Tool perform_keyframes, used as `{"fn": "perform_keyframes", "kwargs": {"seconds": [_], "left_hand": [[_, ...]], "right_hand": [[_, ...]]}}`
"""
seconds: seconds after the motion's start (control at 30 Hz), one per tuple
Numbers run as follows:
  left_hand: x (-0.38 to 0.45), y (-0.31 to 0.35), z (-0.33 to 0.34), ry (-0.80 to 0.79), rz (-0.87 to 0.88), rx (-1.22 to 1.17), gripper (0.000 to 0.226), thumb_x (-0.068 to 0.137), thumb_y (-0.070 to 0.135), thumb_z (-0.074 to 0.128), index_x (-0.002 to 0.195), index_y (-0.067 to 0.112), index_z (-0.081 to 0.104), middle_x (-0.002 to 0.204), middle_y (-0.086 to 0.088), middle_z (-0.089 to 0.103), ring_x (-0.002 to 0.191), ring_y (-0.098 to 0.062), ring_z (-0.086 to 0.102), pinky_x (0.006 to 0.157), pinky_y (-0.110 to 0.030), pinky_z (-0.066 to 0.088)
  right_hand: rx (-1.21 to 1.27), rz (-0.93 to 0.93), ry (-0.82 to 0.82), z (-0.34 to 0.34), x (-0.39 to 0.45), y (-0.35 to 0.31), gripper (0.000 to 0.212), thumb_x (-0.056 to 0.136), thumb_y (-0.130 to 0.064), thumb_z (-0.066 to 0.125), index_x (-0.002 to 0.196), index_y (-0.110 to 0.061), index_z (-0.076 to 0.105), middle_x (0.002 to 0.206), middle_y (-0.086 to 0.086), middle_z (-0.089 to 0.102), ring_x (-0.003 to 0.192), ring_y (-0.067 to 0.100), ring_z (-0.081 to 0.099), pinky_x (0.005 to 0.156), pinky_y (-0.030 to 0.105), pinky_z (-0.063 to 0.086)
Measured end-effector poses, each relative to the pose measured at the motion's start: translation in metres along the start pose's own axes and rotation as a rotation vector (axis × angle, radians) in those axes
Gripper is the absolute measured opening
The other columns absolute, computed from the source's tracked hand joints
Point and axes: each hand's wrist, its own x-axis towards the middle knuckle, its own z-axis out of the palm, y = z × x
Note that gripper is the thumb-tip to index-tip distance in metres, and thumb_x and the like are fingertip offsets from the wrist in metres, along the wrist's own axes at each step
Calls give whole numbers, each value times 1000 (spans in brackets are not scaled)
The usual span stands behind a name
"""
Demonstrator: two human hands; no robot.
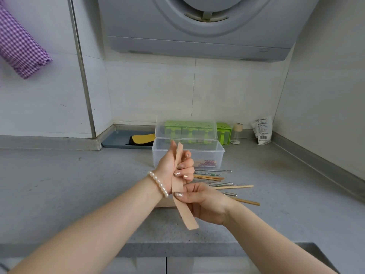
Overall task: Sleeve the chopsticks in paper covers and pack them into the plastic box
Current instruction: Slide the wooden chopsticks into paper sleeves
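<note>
A long tan paper cover [184,212] stands nearly upright between both hands above the counter. My left hand [173,169], with a pearl bracelet at the wrist, curls its fingers around the cover's upper half. My right hand [205,204] pinches the cover lower down with thumb and fingers. Several loose chopsticks [227,184], some wooden and some metal, lie on the counter to the right, behind my hands. The clear plastic box [213,153] stands open behind them with its lid [185,128] raised; something patterned lies at its bottom.
A green compartment rack [224,131] stands behind the box, with a small jar [236,133] and a white packet [261,129] to its right. A grey tray with a yellow cloth [142,139] sits at the back left. A range hood [197,26] hangs overhead.
</note>
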Motion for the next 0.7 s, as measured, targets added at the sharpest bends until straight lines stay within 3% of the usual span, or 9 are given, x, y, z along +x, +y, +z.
{"fn": "perform_keyframes", "kwargs": {"seconds": [0.07,0.13,0.2,0.27,0.33,0.43,0.53,0.7], "left_hand": [[1,0,-1,31,32,-17,72,83,74,25,74,9,54,48,-2,45,35,-12,41,42,-18,41],[-1,-1,-5,41,78,8,83,79,77,25,94,4,60,68,-9,59,55,-19,57,60,-30,51],[-5,-2,-6,58,114,98,70,86,65,34,107,3,59,80,-10,64,69,-21,63,72,-37,53],[-9,-4,-5,94,165,214,36,95,34,44,110,3,57,80,-8,65,68,-18,64,70,-35,55],[-10,-6,-5,152,212,263,20,97,13,42,105,4,58,73,-7,62,61,-16,61,61,-32,55],[-13,2,-10,217,229,263,20,98,12,39,102,3,56,68,-7,56,54,-15,56,50,-29,52],[-15,11,-21,265,192,334,23,99,18,39,101,3,56,68,-5,55,56,-15,54,48,-27,51],[-16,4,-36,343,175,394,24,98,18,41,104,1,57,67,-5,54,54,-16,52,45,-26,48]], "right_hand": [[34,-30,73,2,1,0,4,79,-14,63,81,-11,65,72,-3,66,64,8,62,63,22,50],[61,-60,165,-1,4,2,6,84,-12,61,81,-12,65,74,-1,67,65,9,62,63,25,52],[70,-66,227,-4,5,3,8,86,-12,61,79,-13,66,74,-1,67,65,10,63,61,26,52],[35,-64,248,-7,6,5,10,84,-14,63,74,-13,66,72,0,67,64,11,63,62,26,52],[-104,-68,277,-9,4,3,14,81,-21,66,71,-12,66,70,2,67,63,13,63,62,25,51],[-568,-127,489,-35,4,0,15,82,-22,68,71,-12,66,65,-2,66,57,6,59,58,17,48],[-1007,-110,760,-82,-1,-3,4,82,-18,69,85,-15,72,80,-3,67,77,11,60,79,27,52],[-1323,26,792,-123,-9,-1,14,88,-18,60,96,-19,71,99,0,64,86,12,53,73,25,45]]}}
